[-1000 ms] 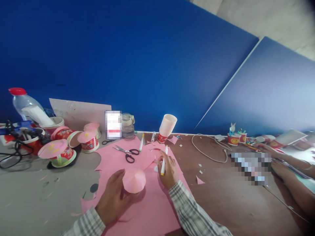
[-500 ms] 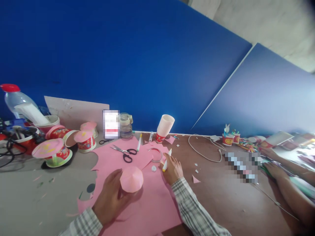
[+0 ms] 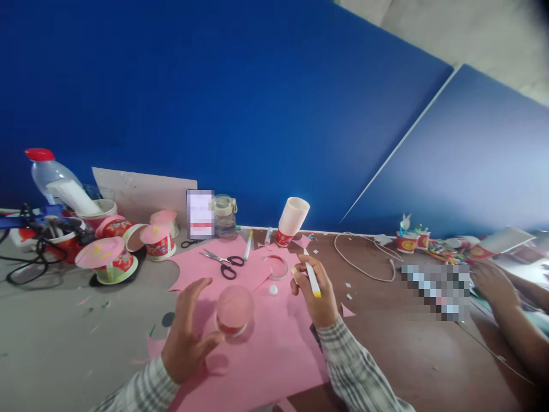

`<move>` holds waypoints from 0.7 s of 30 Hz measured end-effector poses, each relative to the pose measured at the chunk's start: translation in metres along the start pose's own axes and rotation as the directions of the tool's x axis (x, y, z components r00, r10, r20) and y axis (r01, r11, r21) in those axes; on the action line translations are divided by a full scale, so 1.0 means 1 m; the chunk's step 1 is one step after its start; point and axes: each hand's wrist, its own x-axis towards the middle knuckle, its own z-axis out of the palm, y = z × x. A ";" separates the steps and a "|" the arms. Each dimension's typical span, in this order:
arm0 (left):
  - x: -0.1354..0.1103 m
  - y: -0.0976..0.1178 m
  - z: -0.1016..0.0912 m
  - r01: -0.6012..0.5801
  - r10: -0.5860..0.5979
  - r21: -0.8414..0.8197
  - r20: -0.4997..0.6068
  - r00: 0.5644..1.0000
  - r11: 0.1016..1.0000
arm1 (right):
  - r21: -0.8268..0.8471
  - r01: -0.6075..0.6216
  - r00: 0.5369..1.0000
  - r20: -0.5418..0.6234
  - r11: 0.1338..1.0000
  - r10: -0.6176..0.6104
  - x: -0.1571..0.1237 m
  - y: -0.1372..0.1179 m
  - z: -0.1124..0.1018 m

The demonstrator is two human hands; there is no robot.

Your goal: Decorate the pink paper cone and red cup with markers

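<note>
My left hand (image 3: 189, 332) is spread, its thumb and fingers around the near left side of a small red paper cup (image 3: 234, 331) with a round pink paper top (image 3: 235, 306). Whether the thumb tip touches the cup I cannot tell. The cup stands on a large pink paper sheet (image 3: 274, 343). Held up at the right, my right hand (image 3: 319, 292) grips a white marker (image 3: 313, 280) with a yellow end. Something small and pale shows at its fingertips, too small to name. Beyond the cup lie black-handled scissors (image 3: 227, 263), a tape ring (image 3: 278, 267) and a white cap (image 3: 273, 290).
Several pink-topped paper cups (image 3: 158, 246) stand at the left, near a bottle (image 3: 55, 174). Stacked cups (image 3: 294, 220), a jar (image 3: 225, 217) and another marker (image 3: 248, 246) are at the back. A cable (image 3: 364, 274) and another person's hands (image 3: 493, 280) are at the right.
My left hand has let go of the pink-topped cup, which now stands on the sheet. My right hand has lifted and turned the marker, its yellow end now pointing down and right.
</note>
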 end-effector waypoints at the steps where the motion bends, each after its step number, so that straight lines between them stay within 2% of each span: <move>1: -0.001 0.004 -0.005 -0.026 0.025 -0.017 -0.054 0.998 1.000 | 0.044 0.003 1.000 0.025 0.999 -0.004 -0.006 -0.013 0.000; 3: -0.004 0.013 -0.013 -0.096 0.090 -0.041 -0.131 0.987 0.995 | 0.227 -0.035 0.988 0.155 0.973 0.000 -0.020 -0.041 0.002; 5: -0.010 0.021 -0.019 -0.173 0.164 -0.069 -0.117 0.979 0.983 | 0.321 -0.086 0.950 0.311 0.943 -0.019 -0.035 -0.066 0.004; 8: -0.017 0.035 -0.023 -0.269 0.271 -0.118 0.002 0.963 0.956 | 0.243 -0.046 0.865 0.495 0.969 -0.083 -0.052 -0.093 0.011; 10: -0.016 0.044 -0.024 -0.320 0.332 -0.153 0.064 0.941 0.935 | 0.178 0.016 0.838 0.534 0.984 -0.110 -0.059 -0.101 0.017; 13: -0.012 0.054 -0.024 -0.353 0.381 -0.206 0.113 0.918 0.913 | 0.131 0.129 0.812 0.555 0.983 -0.181 -0.062 -0.103 0.024; 15: -0.010 0.056 -0.023 -0.319 0.353 -0.250 0.107 0.929 0.914 | 0.097 0.199 0.804 0.552 0.975 -0.220 -0.062 -0.104 0.025; 17: -0.009 0.056 -0.023 -0.226 0.253 -0.295 0.058 0.966 0.928 | 0.108 0.251 0.819 0.506 0.962 -0.270 -0.061 -0.106 0.022; 19: -0.009 0.054 -0.022 -0.102 0.103 -0.346 -0.014 0.995 0.933 | 0.174 0.262 0.865 0.394 0.949 -0.311 -0.059 -0.107 0.018; 21: -0.008 0.051 -0.020 0.001 -0.039 -0.413 -0.084 0.996 0.911 | 0.243 0.256 0.904 0.284 0.936 -0.321 -0.059 -0.105 0.015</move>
